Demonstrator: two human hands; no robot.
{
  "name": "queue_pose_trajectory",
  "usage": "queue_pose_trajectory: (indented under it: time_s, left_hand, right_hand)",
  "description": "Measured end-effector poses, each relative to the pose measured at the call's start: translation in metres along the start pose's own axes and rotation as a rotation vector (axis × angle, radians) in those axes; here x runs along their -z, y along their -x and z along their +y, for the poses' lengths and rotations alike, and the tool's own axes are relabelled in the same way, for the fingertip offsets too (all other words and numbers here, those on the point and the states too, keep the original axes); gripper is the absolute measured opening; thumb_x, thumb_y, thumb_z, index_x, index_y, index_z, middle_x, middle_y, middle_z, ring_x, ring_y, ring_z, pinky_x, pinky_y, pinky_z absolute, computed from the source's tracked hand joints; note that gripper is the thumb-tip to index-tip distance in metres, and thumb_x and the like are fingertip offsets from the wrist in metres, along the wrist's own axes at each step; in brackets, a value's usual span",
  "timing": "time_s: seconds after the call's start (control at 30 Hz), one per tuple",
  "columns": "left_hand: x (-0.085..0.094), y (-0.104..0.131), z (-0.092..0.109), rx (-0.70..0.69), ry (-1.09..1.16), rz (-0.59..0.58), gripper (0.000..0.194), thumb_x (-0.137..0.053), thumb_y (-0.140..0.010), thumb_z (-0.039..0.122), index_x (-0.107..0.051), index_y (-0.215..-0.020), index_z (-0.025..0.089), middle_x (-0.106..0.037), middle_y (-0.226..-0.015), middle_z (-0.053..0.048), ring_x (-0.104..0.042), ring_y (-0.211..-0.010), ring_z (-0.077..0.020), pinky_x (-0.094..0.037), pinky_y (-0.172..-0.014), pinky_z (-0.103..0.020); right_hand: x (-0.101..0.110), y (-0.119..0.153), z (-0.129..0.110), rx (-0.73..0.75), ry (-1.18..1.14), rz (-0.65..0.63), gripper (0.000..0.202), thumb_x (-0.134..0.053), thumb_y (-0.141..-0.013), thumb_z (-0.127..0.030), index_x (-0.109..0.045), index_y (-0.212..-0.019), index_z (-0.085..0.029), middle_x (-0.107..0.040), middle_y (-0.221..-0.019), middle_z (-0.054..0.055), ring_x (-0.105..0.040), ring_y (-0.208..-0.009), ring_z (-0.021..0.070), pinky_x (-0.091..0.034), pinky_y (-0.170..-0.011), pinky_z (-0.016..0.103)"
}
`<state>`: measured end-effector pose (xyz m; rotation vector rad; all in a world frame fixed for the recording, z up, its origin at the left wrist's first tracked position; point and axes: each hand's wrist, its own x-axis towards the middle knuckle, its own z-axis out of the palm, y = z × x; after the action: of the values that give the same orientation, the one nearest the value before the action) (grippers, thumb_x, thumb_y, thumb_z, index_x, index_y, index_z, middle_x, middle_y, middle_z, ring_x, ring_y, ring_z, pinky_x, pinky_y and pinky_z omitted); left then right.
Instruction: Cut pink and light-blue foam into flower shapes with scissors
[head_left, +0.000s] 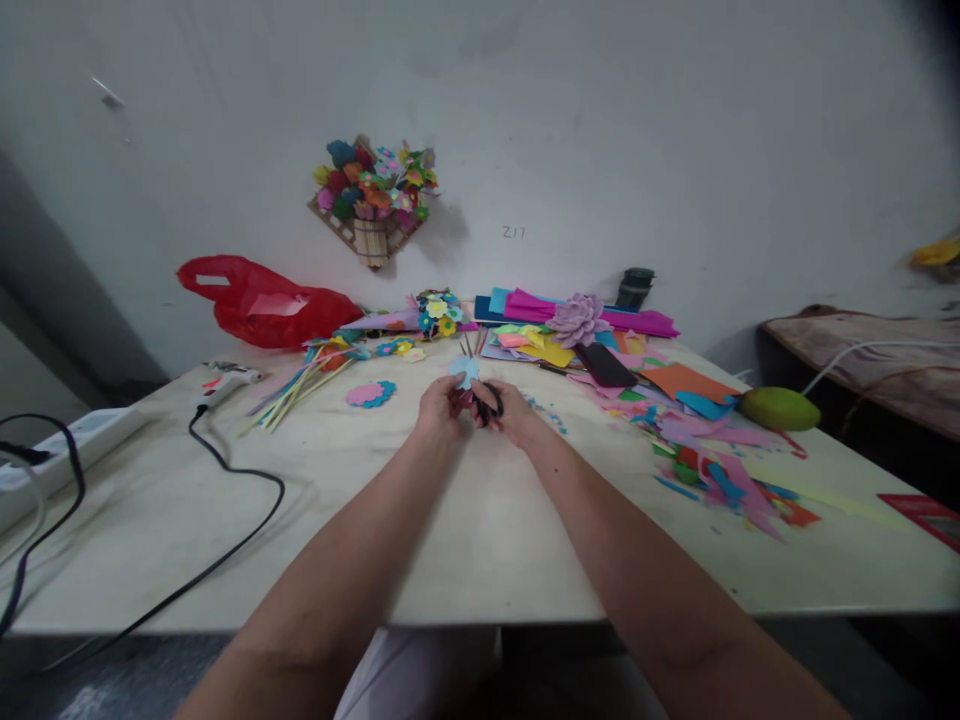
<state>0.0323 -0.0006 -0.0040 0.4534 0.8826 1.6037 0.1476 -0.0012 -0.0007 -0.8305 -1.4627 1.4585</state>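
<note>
Both my hands meet over the middle of the table. My left hand is closed on a light blue paper piece, which stands up from the fingers. Black-handled scissors sit in my right hand, its fingers wrapped round the loops. The blades are mostly hidden by the paper and fingers. Tiny blue scraps lie just right of my right hand. To the left, flat on the table, are scalloped pink and blue paper shapes, partly overlapping.
A glue gun with a black cord and a white power strip lie at left. Behind are a red plastic bag, thin sticks and paper flowers. Coloured scraps, a dark phone and a green fruit lie right.
</note>
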Motion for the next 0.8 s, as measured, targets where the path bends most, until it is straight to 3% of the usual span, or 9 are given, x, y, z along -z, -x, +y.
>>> queue_pose_trajectory:
  time_s: [0.2,0.47,0.8]
  left_hand:
    - [-0.002,0.002,-0.001,0.071,0.0,-0.007,0.014,-0.066,-0.07,0.023,-0.052,-0.069,0.019,-0.051,-0.049,0.002,-0.05,-0.037,-0.0122,-0.039,-0.037,-0.024]
    - [-0.013,0.017,0.003,0.094,-0.008,0.016,0.013,-0.057,-0.073,0.022,-0.048,-0.064,0.019,-0.044,-0.042,0.005,-0.036,-0.029,-0.0095,-0.021,-0.029,-0.024]
    - [-0.014,0.017,0.003,0.09,-0.007,0.032,0.016,-0.058,-0.073,0.021,-0.047,-0.062,0.02,-0.044,-0.042,0.005,-0.038,-0.029,-0.01,-0.021,-0.029,-0.024]
  right_hand:
    - [-0.003,0.0,0.001,-0.005,-0.033,0.01,0.032,-0.064,-0.079,-0.046,-0.053,-0.073,-0.016,-0.058,-0.054,-0.001,-0.051,-0.038,0.0086,-0.023,-0.029,0.017]
    - [-0.01,0.001,0.001,-0.038,-0.046,0.058,0.032,-0.063,-0.08,-0.047,-0.054,-0.074,-0.016,-0.057,-0.052,-0.001,-0.051,-0.037,0.0088,-0.024,-0.028,0.018]
    - [-0.011,-0.001,0.003,-0.029,-0.033,0.057,0.03,-0.061,-0.082,-0.044,-0.052,-0.074,-0.017,-0.055,-0.051,-0.002,-0.049,-0.037,0.0087,-0.024,-0.029,0.018]
